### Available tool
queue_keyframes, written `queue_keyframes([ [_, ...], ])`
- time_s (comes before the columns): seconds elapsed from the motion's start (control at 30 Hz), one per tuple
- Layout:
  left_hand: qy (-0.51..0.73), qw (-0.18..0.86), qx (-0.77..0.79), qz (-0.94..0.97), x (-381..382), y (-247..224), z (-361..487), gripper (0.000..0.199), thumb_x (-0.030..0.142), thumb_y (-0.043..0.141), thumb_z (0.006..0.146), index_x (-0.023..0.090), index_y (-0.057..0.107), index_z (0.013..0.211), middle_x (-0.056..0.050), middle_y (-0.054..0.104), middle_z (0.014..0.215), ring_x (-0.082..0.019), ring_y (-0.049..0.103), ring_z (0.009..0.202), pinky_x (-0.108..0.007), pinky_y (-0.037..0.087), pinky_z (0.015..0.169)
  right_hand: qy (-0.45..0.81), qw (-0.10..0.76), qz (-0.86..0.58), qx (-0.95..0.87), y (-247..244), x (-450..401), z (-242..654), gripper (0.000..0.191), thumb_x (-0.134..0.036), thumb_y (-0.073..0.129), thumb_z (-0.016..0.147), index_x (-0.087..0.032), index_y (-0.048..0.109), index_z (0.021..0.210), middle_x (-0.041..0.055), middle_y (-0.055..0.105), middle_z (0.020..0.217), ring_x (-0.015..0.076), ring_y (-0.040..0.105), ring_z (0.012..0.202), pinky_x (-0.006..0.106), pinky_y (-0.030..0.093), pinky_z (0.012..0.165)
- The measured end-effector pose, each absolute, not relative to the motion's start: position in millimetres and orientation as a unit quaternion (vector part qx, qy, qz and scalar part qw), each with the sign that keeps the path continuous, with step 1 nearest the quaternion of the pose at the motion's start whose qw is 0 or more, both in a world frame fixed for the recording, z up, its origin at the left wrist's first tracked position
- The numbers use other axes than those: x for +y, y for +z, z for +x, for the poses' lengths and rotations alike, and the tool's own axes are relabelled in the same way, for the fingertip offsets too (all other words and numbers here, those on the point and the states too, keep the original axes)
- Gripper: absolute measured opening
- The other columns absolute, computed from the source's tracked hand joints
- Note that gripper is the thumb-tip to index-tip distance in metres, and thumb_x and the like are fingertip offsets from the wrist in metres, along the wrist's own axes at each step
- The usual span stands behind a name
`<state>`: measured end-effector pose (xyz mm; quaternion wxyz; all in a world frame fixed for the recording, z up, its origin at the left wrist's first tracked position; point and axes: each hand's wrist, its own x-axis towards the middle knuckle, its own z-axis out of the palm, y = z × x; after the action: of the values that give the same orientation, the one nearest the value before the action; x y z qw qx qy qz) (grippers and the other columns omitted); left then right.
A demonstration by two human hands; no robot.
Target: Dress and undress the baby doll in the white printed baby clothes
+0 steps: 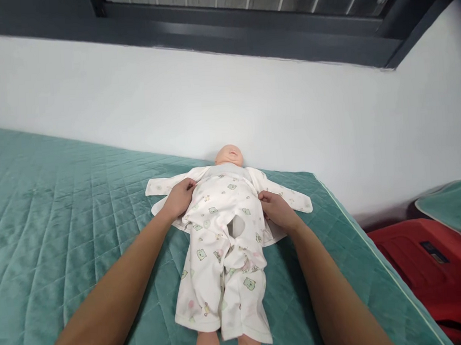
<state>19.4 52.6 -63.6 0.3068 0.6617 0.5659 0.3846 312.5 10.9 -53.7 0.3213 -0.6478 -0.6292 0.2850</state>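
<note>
A baby doll (229, 156) lies on its back with its head toward the wall and its bare feet toward me. It wears white baby trousers (220, 199) printed with green bears, pulled high over its belly, with an opening at the crotch. Under it a matching white baby jacket (294, 197) spreads out, sleeves stretched to both sides. My left hand (180, 197) is closed at the left side of the trousers, pinching the cloth near the waist. On the other side my right hand (276, 208) pinches the trousers' edge. The fingertips of both hands are partly hidden.
A green quilted cover (80, 218) lies beneath the doll, its piped edge running down the right. Behind stands a white wall (164, 103) below a dark window frame (245, 36). A red case-like object (408, 265) is beyond the right edge, partly under green cloth (455, 208).
</note>
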Motion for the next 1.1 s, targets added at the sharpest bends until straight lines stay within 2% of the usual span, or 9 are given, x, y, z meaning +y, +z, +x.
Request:
queue_keyframes([
  [0.13, 0.344, 0.229, 0.611, 0.675, 57, -64, 23, 0.019, 0.022, 0.044, 0.086, 0.016, 0.062, 0.087, -0.011, 0.070, 0.092, -0.025, 0.061, 0.089, -0.034, 0.043, 0.081, 0.184, 0.298, -0.712, -0.609, -61, 20, 307, 0.010, -0.025, 0.050, 0.075, -0.022, 0.053, 0.066, 0.0009, 0.059, 0.061, 0.0171, 0.052, 0.062, 0.028, 0.036, 0.058],
  [0.3, 0.314, 0.238, 0.579, 0.713, 57, -59, 27, 0.025, 0.018, 0.043, 0.085, 0.015, 0.066, 0.095, -0.012, 0.072, 0.099, -0.026, 0.063, 0.091, -0.035, 0.046, 0.084, 0.160, 0.292, -0.717, -0.612, -63, 23, 301, 0.007, -0.022, 0.050, 0.075, -0.021, 0.058, 0.074, 0.0055, 0.067, 0.077, 0.0202, 0.057, 0.073, 0.029, 0.038, 0.064],
  [0.43, 0.288, 0.280, 0.535, 0.743, 56, -52, 23, 0.027, 0.021, 0.051, 0.081, 0.016, 0.066, 0.103, -0.011, 0.071, 0.112, -0.027, 0.064, 0.100, -0.034, 0.047, 0.089, 0.232, 0.293, -0.660, -0.652, -58, 20, 301, 0.015, -0.023, 0.054, 0.073, -0.021, 0.067, 0.079, 0.0059, 0.074, 0.090, 0.0223, 0.062, 0.084, 0.028, 0.045, 0.068],
  [0.53, 0.297, 0.336, 0.506, 0.737, 58, -48, 18, 0.026, 0.022, 0.061, 0.072, 0.016, 0.070, 0.096, -0.012, 0.073, 0.108, -0.030, 0.064, 0.102, -0.034, 0.047, 0.091, 0.322, 0.320, -0.604, -0.656, -54, 17, 301, 0.020, -0.025, 0.058, 0.072, -0.020, 0.072, 0.085, 0.0050, 0.075, 0.091, 0.0254, 0.064, 0.090, 0.031, 0.050, 0.073],
  [0.63, 0.318, 0.388, 0.464, 0.730, 57, -41, 15, 0.022, 0.019, 0.064, 0.066, 0.018, 0.073, 0.086, -0.011, 0.074, 0.103, -0.032, 0.065, 0.100, -0.035, 0.047, 0.093, 0.429, 0.358, -0.549, -0.621, -49, 12, 296, 0.025, -0.027, 0.062, 0.072, -0.022, 0.074, 0.094, 0.0026, 0.076, 0.089, 0.0252, 0.067, 0.087, 0.034, 0.053, 0.077],
  [0.73, 0.326, 0.465, 0.443, 0.693, 51, -34, 16, 0.020, 0.018, 0.062, 0.066, 0.019, 0.074, 0.082, -0.008, 0.075, 0.101, -0.032, 0.064, 0.102, -0.034, 0.048, 0.089, 0.514, 0.384, -0.523, -0.561, -45, 8, 287, 0.030, -0.030, 0.067, 0.073, -0.023, 0.074, 0.101, 0.0031, 0.077, 0.088, 0.0251, 0.069, 0.081, 0.036, 0.055, 0.074],
  [0.93, 0.379, 0.620, 0.427, 0.538, 42, -30, 26, 0.019, 0.026, 0.066, 0.072, 0.015, 0.073, 0.086, -0.008, 0.074, 0.087, -0.031, 0.066, 0.096, -0.037, 0.052, 0.081, 0.543, 0.440, -0.509, -0.502, -44, 6, 278, 0.045, -0.037, 0.073, 0.074, -0.025, 0.069, 0.117, 0.0062, 0.077, 0.094, 0.0277, 0.071, 0.085, 0.039, 0.057, 0.073],
  [1.1, 0.432, 0.611, 0.417, 0.515, 39, -28, 29, 0.028, 0.031, 0.071, 0.071, 0.013, 0.072, 0.093, -0.009, 0.074, 0.090, -0.031, 0.064, 0.104, -0.036, 0.053, 0.083, 0.549, 0.453, -0.503, -0.490, -50, 9, 280, 0.045, -0.040, 0.069, 0.079, -0.029, 0.066, 0.122, 0.0060, 0.077, 0.101, 0.0286, 0.072, 0.089, 0.040, 0.058, 0.074],
])
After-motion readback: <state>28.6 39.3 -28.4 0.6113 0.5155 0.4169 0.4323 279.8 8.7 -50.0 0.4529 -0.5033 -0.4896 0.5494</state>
